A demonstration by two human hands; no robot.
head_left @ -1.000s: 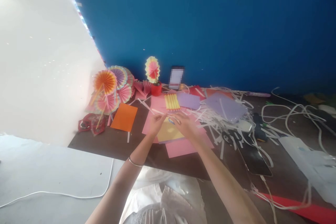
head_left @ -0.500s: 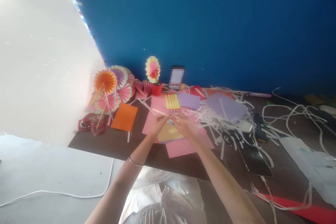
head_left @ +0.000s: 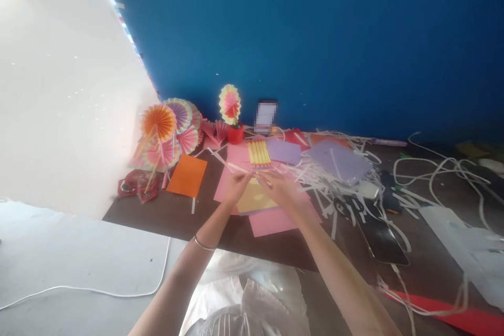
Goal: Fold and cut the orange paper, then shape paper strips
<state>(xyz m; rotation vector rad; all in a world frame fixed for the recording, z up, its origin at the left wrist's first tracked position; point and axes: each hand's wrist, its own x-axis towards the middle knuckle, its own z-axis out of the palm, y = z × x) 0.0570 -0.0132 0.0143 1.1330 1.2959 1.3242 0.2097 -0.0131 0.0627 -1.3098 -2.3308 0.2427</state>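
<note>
Over the sheets of paper, my left hand (head_left: 237, 186) and my right hand (head_left: 277, 187) meet fingertip to fingertip. A thin white strip (head_left: 236, 167) sticks out to the left from the pinched fingers of my left hand. My right fingers are closed at the same spot; whether they grip the strip too is hidden. Just beyond the fingertips lies a yellow pleated paper (head_left: 259, 153). Below the hands are a yellow sheet (head_left: 255, 202) and pink sheets (head_left: 271, 224). A purple sheet (head_left: 286, 151) lies beside the pleated piece.
Folded paper fans (head_left: 158, 122) stand at the left, near an orange sheet (head_left: 187, 176). Another fan (head_left: 230, 104) rises from a red pot (head_left: 235, 134). To the right are a heap of white strips (head_left: 315, 181), a phone (head_left: 384, 239) and white cables (head_left: 437, 168).
The hands stay in nearly the same place, with the fingertips shifting slightly. The outer end of the white strip has dipped a little.
</note>
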